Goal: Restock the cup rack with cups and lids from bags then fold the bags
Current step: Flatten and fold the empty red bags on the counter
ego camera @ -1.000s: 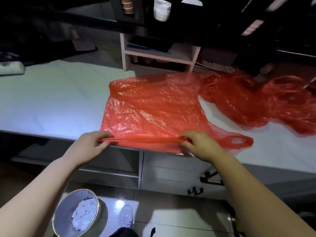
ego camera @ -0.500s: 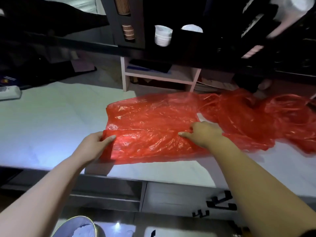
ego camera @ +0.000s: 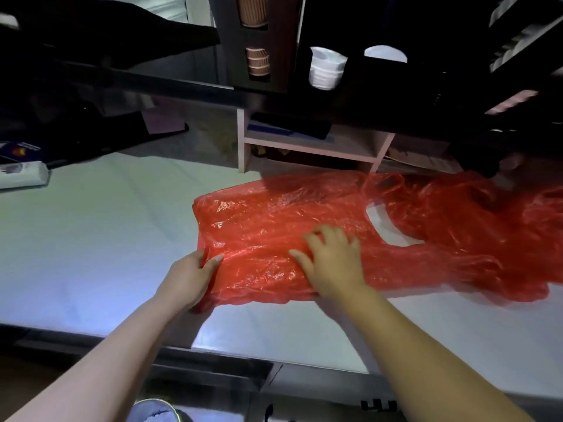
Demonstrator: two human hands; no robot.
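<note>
Red bag (ego camera: 268,214) is laid flat on the white counter (ego camera: 91,239), right of centre, with its near part doubled over into a thicker band. The handle end is directed to the right, where a patch of counter is seen through the handle cut-out.

Left hand (ego camera: 189,275): the bag's near-left corner is pinched, thumb on top of the film, fingers curled at the edge. How far the fingers go under the film cannot be told.

Right hand (ego camera: 332,263): laid palm down on the folded band, fingers spread and pressed flat on the plastic. Nothing is gripped.

Second red bag (ego camera: 487,226) is left crumpled on the counter to the right, touching or overlapping the first at the handles; the border between them cannot be told.

Cup rack (ego camera: 274,41) is mounted above the far edge, dark. Brown paper cups (ego camera: 257,62) are seen stacked in one slot, white cups (ego camera: 326,68) in the next.

A pink shelf (ego camera: 304,144) is set below the rack. A white packet (ego camera: 21,175) is lying at the counter's far left.
</note>
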